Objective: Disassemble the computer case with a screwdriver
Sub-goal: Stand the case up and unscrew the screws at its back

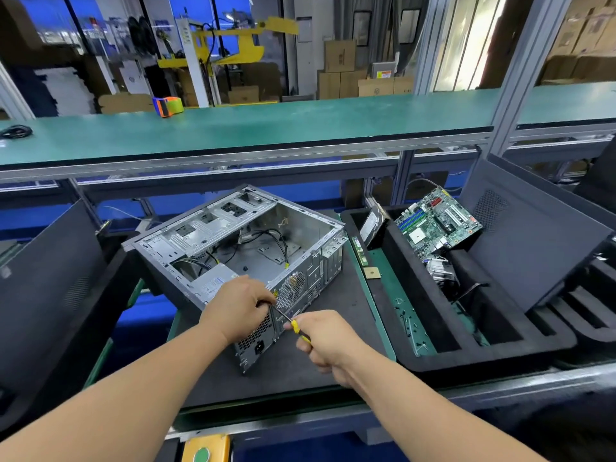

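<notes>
While the screw is being worked: keep the tip square in its head.
Case (240,248): open, at the desk's (300,371) near edge.
Left hand (238,308): fingers curled at the screwdriver's shaft.
Right hand (328,341): wrapped round the screwdriver (295,325) handle.
Care: press inward, turn slowly.

The computer case (240,241) is bare grey sheet metal, dull and perforated at its near end. The screwdriver (293,323) has a glossy yellow plastic handle and thin metal shaft. Matt black foam forms the mat (346,295) and the tray (500,348) to the right; the far counter (266,128) is smooth matt green.
</notes>
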